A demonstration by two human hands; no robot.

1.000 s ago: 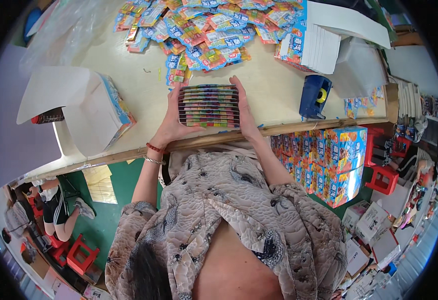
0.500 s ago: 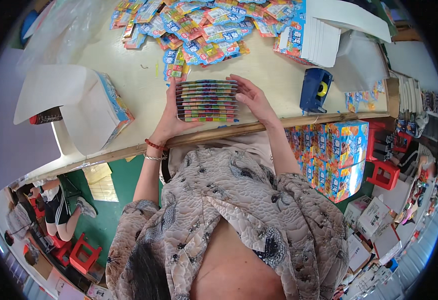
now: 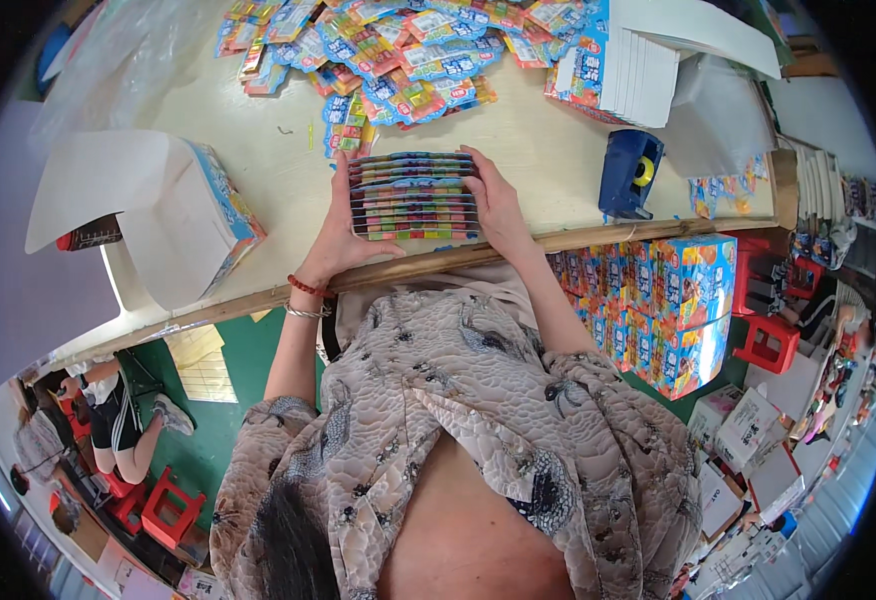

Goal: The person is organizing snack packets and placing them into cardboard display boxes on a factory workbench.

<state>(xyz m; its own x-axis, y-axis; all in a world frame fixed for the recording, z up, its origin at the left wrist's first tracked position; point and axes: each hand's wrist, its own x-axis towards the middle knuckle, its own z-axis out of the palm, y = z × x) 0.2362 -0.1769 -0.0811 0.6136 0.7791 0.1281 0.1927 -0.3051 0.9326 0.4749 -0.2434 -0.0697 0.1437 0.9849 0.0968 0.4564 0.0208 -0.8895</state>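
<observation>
A stack of colourful blister-type candy packs (image 3: 414,197) stands on edge at the near side of the table, its layers running left to right. My left hand (image 3: 343,230) is pressed along the stack's left end, thumb low and fingers reaching up its side. Against the right end lies my right hand (image 3: 498,207), fingers at the upper corner and thumb on the side. Between them the two hands grip the stack. Just beyond it, a heap of similar loose packs (image 3: 398,75) is spread over the table, one pack lying close to my left fingertips.
An open printed box (image 3: 223,215) with white flaps stands at left. Another box (image 3: 618,80) stands at back right, near a blue tape dispenser (image 3: 630,175). Packed cartons (image 3: 683,310) are stacked below the wooden table edge (image 3: 558,245). A seated person (image 3: 123,420) and red stools (image 3: 171,505) are at lower left.
My right hand has moved in from a loose touch to press against the stack's right end. The stack's upper layers have shifted slightly; my left hand stays at its end.
</observation>
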